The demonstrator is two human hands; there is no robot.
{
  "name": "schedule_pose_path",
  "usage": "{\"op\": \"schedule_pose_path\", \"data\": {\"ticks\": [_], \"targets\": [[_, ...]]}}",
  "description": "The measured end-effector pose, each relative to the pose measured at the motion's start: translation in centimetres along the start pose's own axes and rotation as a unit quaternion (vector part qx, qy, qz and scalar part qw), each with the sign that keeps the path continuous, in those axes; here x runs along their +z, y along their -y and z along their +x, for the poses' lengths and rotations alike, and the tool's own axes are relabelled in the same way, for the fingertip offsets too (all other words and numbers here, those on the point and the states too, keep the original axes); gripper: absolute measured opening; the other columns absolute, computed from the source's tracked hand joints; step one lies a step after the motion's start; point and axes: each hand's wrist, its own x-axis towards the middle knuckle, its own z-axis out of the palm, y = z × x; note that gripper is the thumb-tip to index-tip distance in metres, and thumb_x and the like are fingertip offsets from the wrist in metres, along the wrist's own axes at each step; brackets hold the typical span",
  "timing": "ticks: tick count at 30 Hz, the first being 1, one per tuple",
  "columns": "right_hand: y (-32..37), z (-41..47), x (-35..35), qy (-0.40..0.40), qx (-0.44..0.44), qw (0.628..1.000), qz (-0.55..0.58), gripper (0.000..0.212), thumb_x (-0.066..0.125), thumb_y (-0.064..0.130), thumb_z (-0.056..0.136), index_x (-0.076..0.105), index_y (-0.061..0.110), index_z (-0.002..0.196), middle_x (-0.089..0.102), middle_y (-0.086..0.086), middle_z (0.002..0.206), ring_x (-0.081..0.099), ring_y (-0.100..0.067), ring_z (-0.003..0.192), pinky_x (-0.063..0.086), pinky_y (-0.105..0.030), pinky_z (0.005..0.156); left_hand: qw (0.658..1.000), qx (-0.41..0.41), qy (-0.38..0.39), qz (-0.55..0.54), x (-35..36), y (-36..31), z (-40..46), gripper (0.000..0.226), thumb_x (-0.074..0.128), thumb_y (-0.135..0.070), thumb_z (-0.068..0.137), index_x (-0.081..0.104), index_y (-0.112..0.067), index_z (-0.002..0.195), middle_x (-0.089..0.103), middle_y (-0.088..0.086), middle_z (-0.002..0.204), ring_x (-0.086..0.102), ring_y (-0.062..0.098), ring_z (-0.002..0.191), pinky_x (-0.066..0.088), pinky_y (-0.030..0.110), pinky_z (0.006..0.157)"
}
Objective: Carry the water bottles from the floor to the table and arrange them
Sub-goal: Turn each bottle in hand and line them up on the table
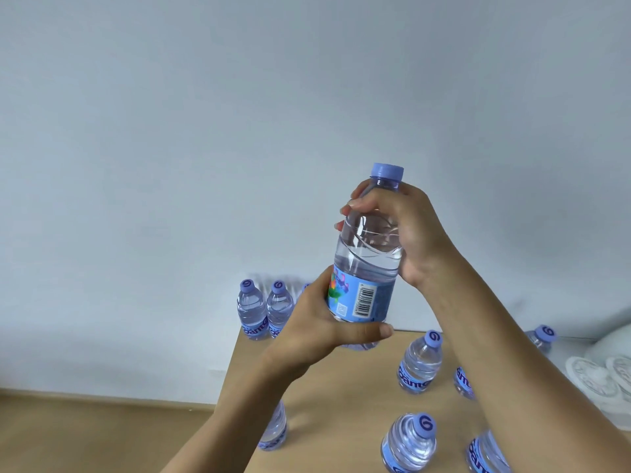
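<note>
I hold one clear water bottle (367, 254) with a purple cap upright in the air above the wooden table (341, 387). My right hand (406, 230) grips its shoulder and neck from the right. My left hand (317, 322) grips its labelled lower part from the left, thumb under the base. Several more bottles stand on the table: two at the far left corner (252, 310) (279, 310), one in the middle (420, 363), one at the front (411, 442), others partly hidden by my arms.
A plain pale wall (239, 131) fills the upper view. Wooden floor (85, 435) lies left of the table. A white patterned object (597, 373) sits at the right edge, beside a bottle (543, 337) at the table's far right.
</note>
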Motion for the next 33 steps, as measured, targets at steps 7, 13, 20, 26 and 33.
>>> {"op": "schedule_pose_path", "data": {"ticks": [7,13,20,26,33], "targets": [[0.7,0.2,0.1,0.048,-0.028,0.998,0.001,0.002,0.069,0.012,0.074,0.068,0.014,0.076,0.070,-0.017,0.084,0.071,-0.034,0.080,0.060,-0.041,0.076,0.999,0.015,-0.029,-0.019,0.4,-0.5,0.2,0.043,0.087,-0.012,0.064,0.057,-0.009,0.095,0.068,0.005,0.072,0.060,0.018,0.058,0.046,0.024,0.050],[0.4,-0.1,1.5,-0.060,-0.068,0.987,-0.136,0.028,0.084,0.033,0.073,0.062,0.019,0.083,0.066,0.006,0.078,0.067,-0.012,0.073,0.056,-0.029,0.069,0.985,0.044,-0.161,0.041,1.1,-0.6,0.4,0.053,0.088,-0.008,0.059,0.060,-0.017,0.102,0.073,-0.003,0.089,0.071,0.014,0.078,0.058,0.025,0.067],[0.6,-0.1,2.0,-0.069,-0.073,0.993,-0.059,0.022,0.072,0.006,0.075,0.062,0.022,0.064,0.063,0.001,0.064,0.061,-0.016,0.057,0.051,-0.026,0.054,0.994,0.034,-0.101,0.029,0.1,-0.6,0.2,0.063,0.091,-0.015,0.055,0.059,-0.020,0.110,0.073,0.001,0.098,0.072,0.020,0.089,0.059,0.029,0.073],[1.5,0.3,1.6,0.018,-0.044,0.999,-0.020,0.011,0.070,0.009,0.064,0.065,0.015,0.072,0.065,-0.013,0.076,0.062,-0.027,0.074,0.056,-0.042,0.074,1.000,0.010,-0.009,-0.028,-0.8,-1.1,0.1,0.064,0.089,-0.016,0.056,0.061,-0.013,0.114,0.073,0.006,0.102,0.071,0.022,0.093,0.055,0.026,0.076],[1.2,-0.1,1.8,0.018,-0.053,0.998,-0.036,0.014,0.072,0.019,0.072,0.065,0.013,0.083,0.069,-0.013,0.089,0.070,-0.038,0.088,0.060,-0.045,0.082,0.998,0.020,-0.059,-0.007,-0.9,-0.8,-0.3,0.058,0.089,-0.020,0.054,0.063,-0.013,0.105,0.074,0.007,0.096,0.072,0.024,0.087,0.057,0.028,0.072]]}}
